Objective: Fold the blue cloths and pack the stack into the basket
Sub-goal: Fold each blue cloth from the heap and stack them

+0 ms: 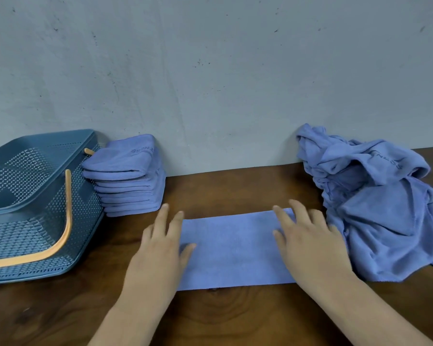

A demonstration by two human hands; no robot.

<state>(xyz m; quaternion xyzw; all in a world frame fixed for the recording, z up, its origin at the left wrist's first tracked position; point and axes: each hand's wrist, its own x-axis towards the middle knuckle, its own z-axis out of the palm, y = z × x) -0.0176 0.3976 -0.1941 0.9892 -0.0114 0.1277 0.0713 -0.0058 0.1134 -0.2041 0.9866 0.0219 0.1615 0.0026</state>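
Observation:
A blue cloth (233, 248), folded into a long strip, lies flat on the wooden table in front of me. My left hand (160, 248) rests flat on its left end, fingers straight. My right hand (308, 240) presses flat on its right end. A stack of several folded blue cloths (128, 178) stands against the wall at the back left. Right beside the stack, at the far left, sits the blue perforated basket (35, 221) with an orange handle lying down. A heap of unfolded blue cloths (375, 201) is piled at the right.
A grey wall (210, 71) closes off the table's far edge. Bare dark wood (223, 318) shows between my forearms and in front of the basket.

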